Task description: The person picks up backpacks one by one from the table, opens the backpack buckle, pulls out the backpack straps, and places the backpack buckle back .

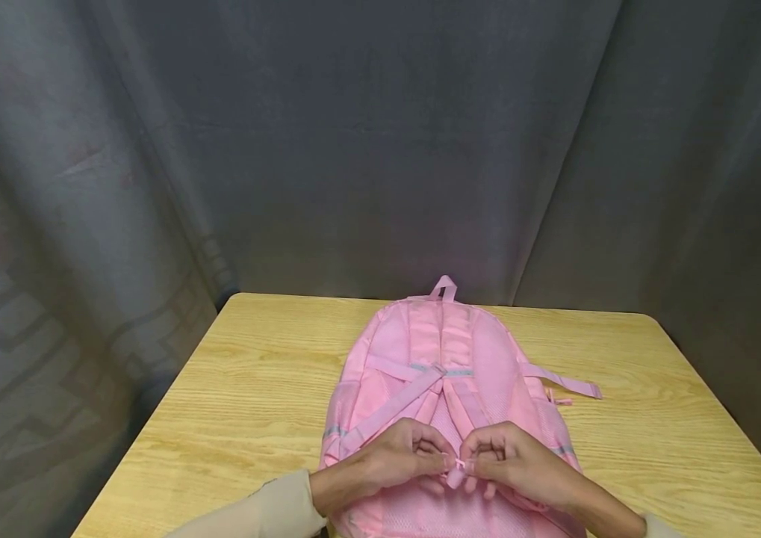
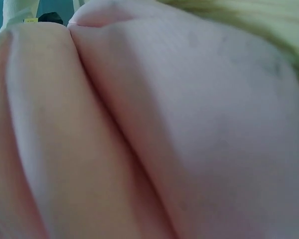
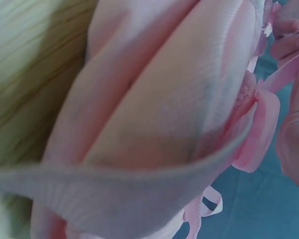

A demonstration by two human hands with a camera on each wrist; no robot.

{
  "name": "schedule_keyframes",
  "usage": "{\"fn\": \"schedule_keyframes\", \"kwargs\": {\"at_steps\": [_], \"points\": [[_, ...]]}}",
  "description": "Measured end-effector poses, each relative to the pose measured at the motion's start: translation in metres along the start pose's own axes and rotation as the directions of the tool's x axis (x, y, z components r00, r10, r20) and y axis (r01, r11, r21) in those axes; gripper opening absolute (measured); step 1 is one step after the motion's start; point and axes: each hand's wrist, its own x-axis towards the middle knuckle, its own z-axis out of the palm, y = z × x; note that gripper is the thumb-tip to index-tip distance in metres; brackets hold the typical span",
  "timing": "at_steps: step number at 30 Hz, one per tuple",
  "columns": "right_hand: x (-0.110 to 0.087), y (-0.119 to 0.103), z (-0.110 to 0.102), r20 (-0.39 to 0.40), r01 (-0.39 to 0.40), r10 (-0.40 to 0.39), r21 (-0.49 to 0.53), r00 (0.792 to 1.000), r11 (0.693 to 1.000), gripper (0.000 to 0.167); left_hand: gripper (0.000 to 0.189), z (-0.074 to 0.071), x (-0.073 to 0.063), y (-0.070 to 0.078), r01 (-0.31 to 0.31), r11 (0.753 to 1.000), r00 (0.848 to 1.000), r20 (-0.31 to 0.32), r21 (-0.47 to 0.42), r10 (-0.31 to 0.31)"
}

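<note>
The broadest room to pass lies over the table (image 1: 239, 388) to the left of the pink backpack (image 1: 380, 350), though a sleeve (image 1: 279, 508) blocks its near end. Room also opens on the right, where a loose strap (image 1: 570, 382) juts from the backpack over the tabletop. At the near end, the left hand (image 1: 407, 454) and right hand (image 1: 514, 462) nearly meet around a small pink piece (image 1: 454, 478), filling the middle. Beyond the upright top handle (image 1: 445, 284), a dark curtain (image 1: 367, 164) bounds the far edge.
</note>
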Motion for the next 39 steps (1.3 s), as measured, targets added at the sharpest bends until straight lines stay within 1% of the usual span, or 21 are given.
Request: {"fn": "schedule_keyframes", "kwargs": {"at_steps": [2, 4, 8, 12, 16, 21, 26, 30, 36, 39], "points": [[0.0000, -0.0002, 0.0001, 0.002, -0.001, 0.001, 0.007, 1.000, 1.000, 0.013, 0.014, -0.0005, -0.0001, -0.0002, -0.002, 1.000, 1.000, -0.005, -0.001, 0.002], [-0.0003, -0.0013, 0.0005, -0.005, -0.021, 0.021, 0.017, 1.000, 1.000, 0.013, 0.015, -0.0012, -0.0003, -0.0004, -0.002, 1.000, 1.000, -0.001, -0.003, 0.002], [-0.0009, -0.0038, 0.0012, -0.037, -0.094, 0.095, 0.025, 0.995, 0.995, 0.014, 0.016, -0.0029, -0.0003, -0.0011, -0.015, 1.000, 1.000, 0.008, -0.002, 0.015], [-0.0012, -0.0052, 0.0016, -0.054, -0.168, 0.170, 0.044, 0.984, 0.985, 0.020, 0.018, -0.0031, -0.0005, -0.0014, -0.021, 1.000, 1.000, 0.019, -0.007, 0.021], [-0.0011, -0.0044, 0.0017, -0.045, -0.190, 0.193, 0.075, 0.980, 0.979, 0.025, 0.018, -0.0028, -0.0006, -0.0012, -0.029, 1.000, 0.999, 0.028, -0.008, 0.029], [-0.0014, -0.0033, 0.0023, -0.036, -0.153, 0.157, 0.092, 0.987, 0.984, 0.021, 0.019, -0.0026, -0.0001, -0.0011, -0.043, 0.999, 0.999, 0.033, -0.012, 0.043], [-0.0008, -0.0018, 0.0031, -0.029, -0.066, 0.069, 0.091, 0.997, 0.994, 0.016, 0.018, -0.0021, 0.0009, -0.0010, -0.041, 0.999, 0.999, 0.025, -0.005, 0.041], [0.0002, -0.0004, 0.0036, -0.019, -0.021, 0.023, 0.103, 1.000, 0.994, 0.015, 0.016, -0.0016, 0.0013, -0.0014, -0.036, 0.999, 0.999, 0.019, 0.004, 0.036], [0.0001, -0.0008, 0.0037, -0.009, -0.005, 0.006, 0.079, 1.000, 0.997, 0.015, 0.014, -0.0011, 0.0009, -0.0014, -0.031, 0.999, 1.000, -0.002, 0.022, 0.031], [-0.0003, -0.0027, 0.0033, -0.016, -0.033, 0.033, 0.040, 0.999, 0.999, 0.014, 0.014, -0.0014, 0.0010, -0.0012, -0.026, 0.999, 1.000, -0.005, 0.019, 0.026]]}}
